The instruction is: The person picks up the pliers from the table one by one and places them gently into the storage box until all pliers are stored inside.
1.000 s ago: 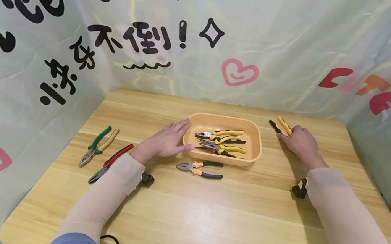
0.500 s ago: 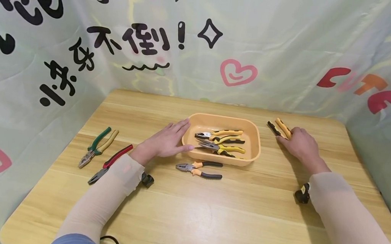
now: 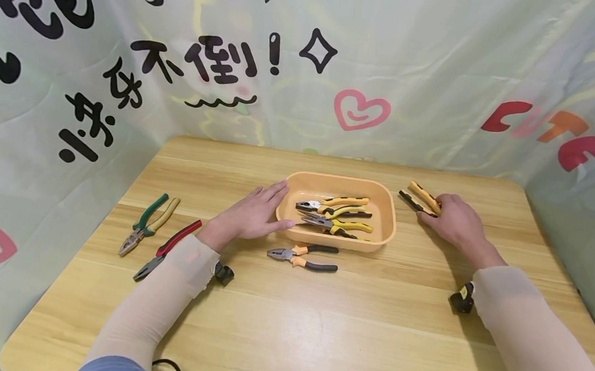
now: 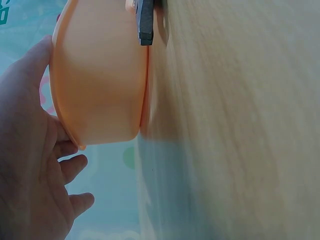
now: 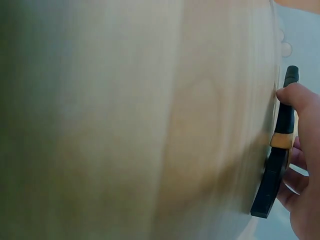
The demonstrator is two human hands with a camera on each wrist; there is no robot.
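Note:
My left hand (image 3: 249,214) rests at the left end of the orange plastic tray (image 3: 389,230), fingers extended along its rim and thumb at the near side. In the left wrist view, fingers of that hand (image 4: 30,150) touch the tray's rim (image 4: 59,107). Inside the tray lie several yellow-and-black pliers (image 3: 344,215). To the tray's right, my right hand (image 3: 459,224) grips another pair of yellow-and-black pliers (image 3: 422,196), handles spread toward the upper left. The palm hides their head in the head view; the right wrist view shows the dark-jawed pliers (image 5: 281,140) between thumb and fingers.
Pliers with orange-and-black handles (image 3: 302,256) lie just in front of the tray. Red-handled pliers (image 3: 169,250) lie beside the left forearm, and green-and-cream pliers (image 3: 148,224) farther left. A printed cloth (image 3: 418,55) hangs behind the wooden table (image 3: 317,338).
My right hand has shifted the gripped pliers slightly left, and their handles have swung a little farther toward the tray. The left hand and tray look still.

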